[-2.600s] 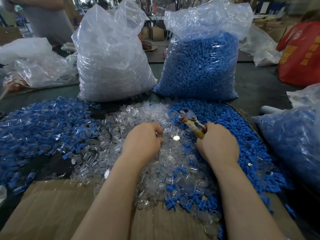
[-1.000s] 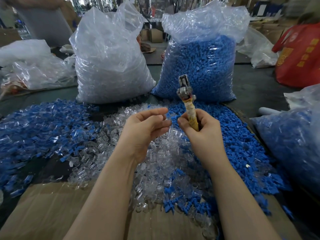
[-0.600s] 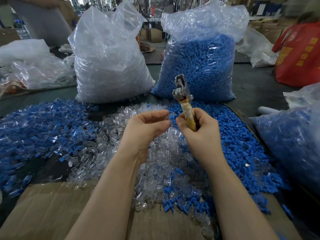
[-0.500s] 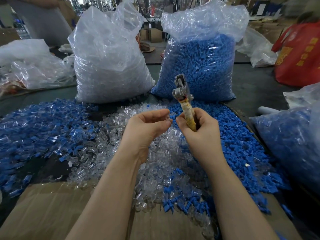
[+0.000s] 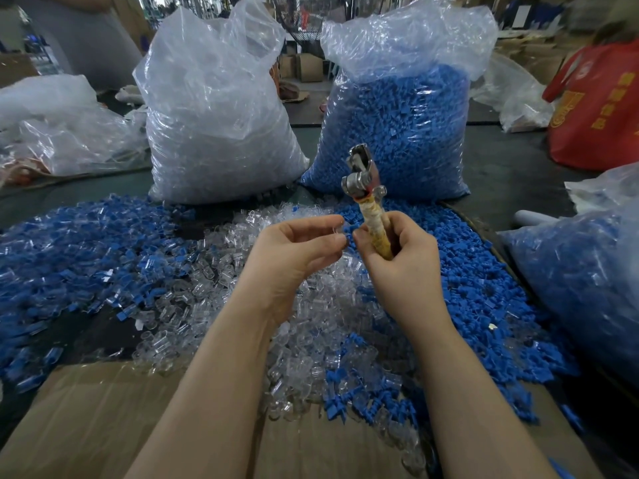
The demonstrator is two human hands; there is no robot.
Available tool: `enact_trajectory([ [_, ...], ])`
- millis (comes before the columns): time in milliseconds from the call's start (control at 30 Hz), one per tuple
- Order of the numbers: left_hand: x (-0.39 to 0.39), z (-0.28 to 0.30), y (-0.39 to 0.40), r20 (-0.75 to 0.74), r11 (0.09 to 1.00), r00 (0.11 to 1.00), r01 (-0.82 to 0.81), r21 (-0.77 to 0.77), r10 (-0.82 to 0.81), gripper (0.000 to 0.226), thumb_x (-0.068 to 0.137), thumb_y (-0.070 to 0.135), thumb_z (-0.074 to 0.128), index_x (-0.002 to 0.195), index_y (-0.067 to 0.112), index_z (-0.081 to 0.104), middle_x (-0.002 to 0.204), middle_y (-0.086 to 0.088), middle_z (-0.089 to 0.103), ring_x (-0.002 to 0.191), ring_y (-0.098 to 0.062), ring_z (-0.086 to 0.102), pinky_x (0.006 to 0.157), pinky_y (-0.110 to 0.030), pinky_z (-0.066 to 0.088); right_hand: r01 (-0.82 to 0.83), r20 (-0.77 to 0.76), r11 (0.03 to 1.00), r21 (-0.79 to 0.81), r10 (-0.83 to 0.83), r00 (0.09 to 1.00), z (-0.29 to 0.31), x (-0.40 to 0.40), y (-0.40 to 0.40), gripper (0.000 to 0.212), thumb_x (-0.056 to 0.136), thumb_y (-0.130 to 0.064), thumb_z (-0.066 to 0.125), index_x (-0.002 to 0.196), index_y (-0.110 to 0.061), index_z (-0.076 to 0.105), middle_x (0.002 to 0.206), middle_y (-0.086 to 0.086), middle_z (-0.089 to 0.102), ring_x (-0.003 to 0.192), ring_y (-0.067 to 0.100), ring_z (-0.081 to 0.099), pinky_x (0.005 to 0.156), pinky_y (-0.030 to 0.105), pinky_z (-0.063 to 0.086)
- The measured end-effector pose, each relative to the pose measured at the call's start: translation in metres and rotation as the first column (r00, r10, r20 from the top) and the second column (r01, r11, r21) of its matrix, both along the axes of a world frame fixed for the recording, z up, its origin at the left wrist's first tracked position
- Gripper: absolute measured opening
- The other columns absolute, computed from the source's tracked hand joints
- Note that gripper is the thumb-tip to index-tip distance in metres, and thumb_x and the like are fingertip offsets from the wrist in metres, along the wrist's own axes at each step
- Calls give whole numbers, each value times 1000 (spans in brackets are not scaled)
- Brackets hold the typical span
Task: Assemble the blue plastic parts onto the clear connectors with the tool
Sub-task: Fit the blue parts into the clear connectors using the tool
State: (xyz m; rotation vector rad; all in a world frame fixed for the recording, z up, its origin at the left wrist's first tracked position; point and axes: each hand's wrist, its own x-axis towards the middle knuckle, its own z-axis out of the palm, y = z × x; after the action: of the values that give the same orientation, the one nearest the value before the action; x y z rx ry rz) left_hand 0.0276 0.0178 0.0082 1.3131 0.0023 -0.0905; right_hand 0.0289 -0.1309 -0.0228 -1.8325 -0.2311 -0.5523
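Note:
My right hand [image 5: 401, 257] grips the tape-wrapped handle of a metal tool [image 5: 363, 178], held upright with its steel head above my fingers. My left hand [image 5: 294, 250] is raised beside it, fingertips pinching a small clear connector [image 5: 338, 227] close to my right thumb. Both hands hover over a heap of loose clear connectors [image 5: 242, 305]. Loose blue plastic parts [image 5: 484, 305] are piled to the right, and a spread of mixed blue and clear pieces [image 5: 86, 243] lies to the left.
Two tall plastic bags stand behind the piles: a clear-connector bag [image 5: 214, 115] and a blue-part bag [image 5: 397, 126]. Another bag of blue pieces [image 5: 587, 278] sits at right, a red bag [image 5: 601, 108] far right. Flat cardboard [image 5: 96, 420] lies at the near edge.
Since 2.6 s ago both hands have lifted off the pile, and the tool has swung upright. Over the last second the hands have closed in on each other slightly, fingertips nearly meeting.

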Motion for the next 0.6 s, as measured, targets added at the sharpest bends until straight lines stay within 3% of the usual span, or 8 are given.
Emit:
enact_trajectory([
  [167, 0, 1, 0, 13, 1000, 1000, -2, 27, 2, 23, 80, 9, 73, 103, 4, 73, 93, -9, 77, 84, -16, 74, 73, -21, 58, -2, 12, 1000, 1, 2, 1000, 1, 0, 0, 18, 88, -24, 67, 76, -26, 55, 59, -17, 52, 52, 2, 42, 50, 14, 34],
  [333, 1, -1, -2, 40, 997, 999, -14, 72, 11, 21, 74, -1, 74, 93, 9, 75, 89, -9, 76, 83, -16, 72, 77, -25, 59, -6, 11, 1000, -1, 6, 1000, 1, 0, 1, 20, 87, -23, 67, 74, -31, 54, 60, -19, 54, 54, 3, 46, 51, 13, 35],
  [600, 1, -3, -4, 12, 998, 998, -56, 34, 55, 20, 80, -7, 70, 96, 5, 74, 91, -12, 76, 85, -18, 72, 77, -25, 60, -3, 19, 999, -55, 4, 1000, 1, 0, 2, 20, 88, -24, 68, 77, -34, 55, 65, -24, 56, 59, 3, 50, 56, 14, 36],
])
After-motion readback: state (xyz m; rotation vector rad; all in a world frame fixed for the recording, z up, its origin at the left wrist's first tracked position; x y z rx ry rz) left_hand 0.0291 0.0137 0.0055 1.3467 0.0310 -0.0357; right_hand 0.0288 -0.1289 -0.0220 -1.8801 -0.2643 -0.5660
